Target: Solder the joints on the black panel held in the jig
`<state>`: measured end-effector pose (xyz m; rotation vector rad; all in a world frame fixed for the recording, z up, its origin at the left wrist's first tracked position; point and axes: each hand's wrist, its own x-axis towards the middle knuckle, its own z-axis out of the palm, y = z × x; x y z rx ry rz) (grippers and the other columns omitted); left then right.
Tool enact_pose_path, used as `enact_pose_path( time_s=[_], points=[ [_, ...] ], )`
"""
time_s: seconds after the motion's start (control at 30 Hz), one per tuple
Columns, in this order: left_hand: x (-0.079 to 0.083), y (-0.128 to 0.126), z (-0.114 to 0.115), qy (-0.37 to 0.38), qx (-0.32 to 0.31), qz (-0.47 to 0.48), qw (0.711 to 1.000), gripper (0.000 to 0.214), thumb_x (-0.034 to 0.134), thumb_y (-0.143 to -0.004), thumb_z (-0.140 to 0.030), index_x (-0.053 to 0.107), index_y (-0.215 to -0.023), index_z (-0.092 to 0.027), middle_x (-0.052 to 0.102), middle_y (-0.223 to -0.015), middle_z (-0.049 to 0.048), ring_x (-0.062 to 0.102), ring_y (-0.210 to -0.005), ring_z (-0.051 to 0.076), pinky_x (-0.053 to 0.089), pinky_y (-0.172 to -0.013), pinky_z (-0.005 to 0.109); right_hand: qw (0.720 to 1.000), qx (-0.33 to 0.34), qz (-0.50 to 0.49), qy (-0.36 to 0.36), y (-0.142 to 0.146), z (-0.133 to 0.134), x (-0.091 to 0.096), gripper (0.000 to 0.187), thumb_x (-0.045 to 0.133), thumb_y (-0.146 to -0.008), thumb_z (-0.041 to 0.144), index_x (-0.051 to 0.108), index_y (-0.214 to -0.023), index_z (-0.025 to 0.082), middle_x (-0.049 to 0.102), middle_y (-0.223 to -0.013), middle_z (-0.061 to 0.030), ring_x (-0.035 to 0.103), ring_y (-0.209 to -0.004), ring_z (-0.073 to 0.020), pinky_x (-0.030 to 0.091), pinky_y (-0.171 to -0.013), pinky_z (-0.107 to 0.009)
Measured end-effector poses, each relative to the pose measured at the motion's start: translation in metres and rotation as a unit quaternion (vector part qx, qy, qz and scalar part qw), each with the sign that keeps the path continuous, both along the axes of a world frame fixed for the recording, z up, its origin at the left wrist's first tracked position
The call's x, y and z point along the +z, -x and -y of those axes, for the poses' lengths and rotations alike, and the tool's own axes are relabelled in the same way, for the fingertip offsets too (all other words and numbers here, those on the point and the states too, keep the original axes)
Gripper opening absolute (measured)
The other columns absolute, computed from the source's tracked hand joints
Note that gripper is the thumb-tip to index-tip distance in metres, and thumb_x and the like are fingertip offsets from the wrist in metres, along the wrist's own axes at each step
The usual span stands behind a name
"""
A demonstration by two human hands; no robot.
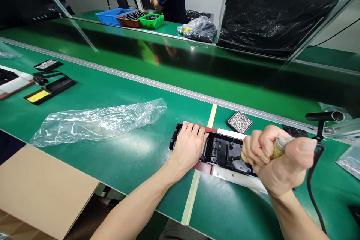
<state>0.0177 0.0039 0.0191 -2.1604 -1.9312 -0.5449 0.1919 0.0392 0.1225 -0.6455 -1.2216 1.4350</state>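
A long black plastic housing [221, 151] lies in a fixture with white side rails [237, 179] and a reddish-brown base [203, 167]. My left hand [189, 144] rests over the left end of the housing, its fingers curled onto it and pressing it down. In my right hand [277, 157] is a screwdriver [278, 147] with a yellowish handle, wrapped in the fingers with the thumb over its top. Its dark shaft points down and left into the housing; the tip's contact is hard to make out. Part of the housing's right side is hidden behind that hand.
Behind the fixture sits a speckled square pad [240, 122]. A black tube on a stand [324, 117] with a cable rises at right. A clear plastic bag [104, 120] lies left. Bins [152, 21] and a person [171, 2] are beyond the partition.
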Motion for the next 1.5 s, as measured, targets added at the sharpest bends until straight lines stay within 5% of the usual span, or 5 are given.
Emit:
enact_pose_path(
  time_s=[1.5],
  points=[
    [0.0033,0.0019,0.0015,0.020,0.009,-0.028,0.999,0.030,0.040,-0.107,-0.029,0.066,-0.101,-0.015,0.066,-0.094,0.0102,0.056,-0.090,0.028,0.041,-0.085,0.043,1.000,-0.010,-0.014,0.023,-0.0009,0.0040,0.0014,0.062,0.064,-0.082,0.072,0.044,-0.052,0.021,0.028,-0.043,0.0058,0.025,-0.037,-0.0080,0.022,-0.035,-0.024]
  ],
)
